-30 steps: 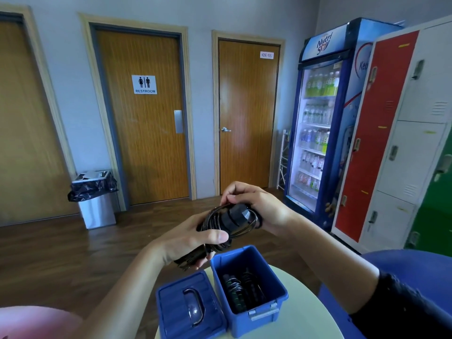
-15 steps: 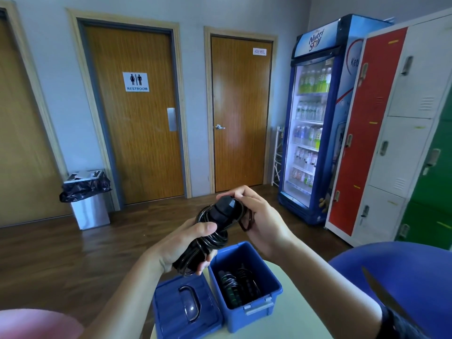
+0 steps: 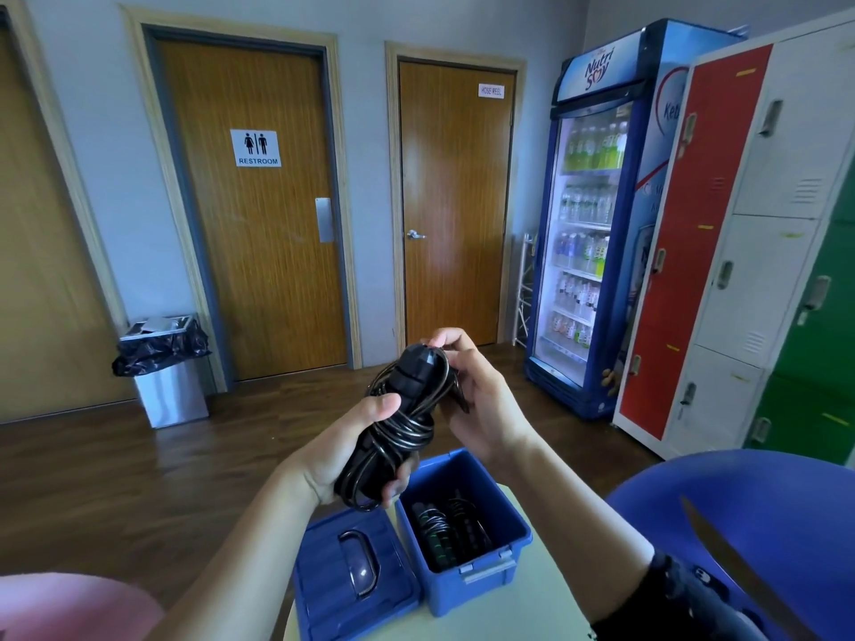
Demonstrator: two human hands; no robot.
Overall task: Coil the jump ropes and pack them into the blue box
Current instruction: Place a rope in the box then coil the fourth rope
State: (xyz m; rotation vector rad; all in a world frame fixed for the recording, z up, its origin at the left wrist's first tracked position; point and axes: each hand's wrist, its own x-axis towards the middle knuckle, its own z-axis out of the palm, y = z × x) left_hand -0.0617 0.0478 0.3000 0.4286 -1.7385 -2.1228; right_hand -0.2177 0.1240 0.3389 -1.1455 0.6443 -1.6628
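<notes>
- Jump ropes, counted: one held bundle in your hands, directly above the blue box. There appear to be two coiled bundles already inside, but the count there is not certain.
- One table, pale, carrying the box and its cover.
- One blue box, open, near the table's far edge.
- One lid, off, lying flat just beside the box on its left, handle up.
- Held bundle: black cord wound round rigid handles. Judged light, with a springy, slick cord likely to unwind if released. Grip across the wraps, never by a single loop.
- Your left hand is wrapped round the lower half, thumb pressing the wraps.
- Your right hand has its fingers curled at the upper end, pinching a cord loop beside the handle cap.
</notes>
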